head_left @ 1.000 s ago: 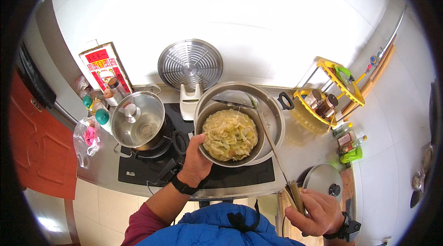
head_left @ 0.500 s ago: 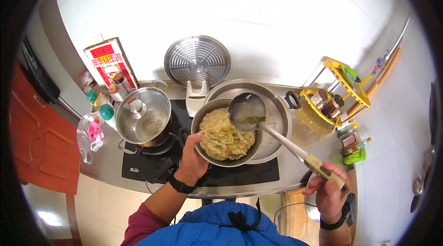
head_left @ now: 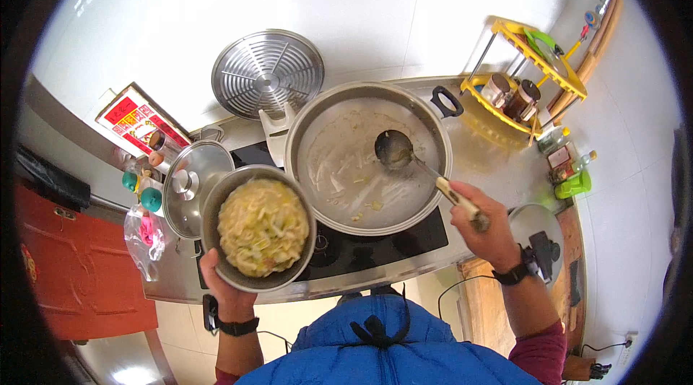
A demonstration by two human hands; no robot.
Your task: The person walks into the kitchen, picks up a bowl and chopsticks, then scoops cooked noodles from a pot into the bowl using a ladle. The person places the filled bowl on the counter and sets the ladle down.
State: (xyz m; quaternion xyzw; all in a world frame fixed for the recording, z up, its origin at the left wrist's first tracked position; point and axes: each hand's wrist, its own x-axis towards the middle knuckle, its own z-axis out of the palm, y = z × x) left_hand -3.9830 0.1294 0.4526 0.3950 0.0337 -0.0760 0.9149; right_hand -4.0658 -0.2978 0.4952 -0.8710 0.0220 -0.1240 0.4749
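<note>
My left hand (head_left: 228, 291) grips a round grey metal bowl (head_left: 249, 283) by its near left edge. Pale noodle-like strips with green pieces (head_left: 263, 226) fill the bowl, which hangs over the counter front, left of a wide two-tone pan. My right hand (head_left: 482, 226) is closed around the beige and metal handle of a ladle (head_left: 394, 150). The ladle's dark head is in the pan (head_left: 336, 143), where a thin whitish film and a few food scraps cling to the bottom. Whether the ladle touches the bottom, I cannot tell.
A glass-lidded pot (head_left: 193, 181) stands left, partly behind the bowl. A round slotted metal rack (head_left: 268, 82) leans against the wall. Bottles and jars (head_left: 150, 199) crowd the left end. A yellow corner shelf (head_left: 538, 31) and bottles (head_left: 574, 166) stand right; another lid (head_left: 538, 230) lies behind my right wrist.
The bowl has moved left and off the pan, carried by my left hand. The ladle has swung from above the bowl into the pan. The view has shifted too.
</note>
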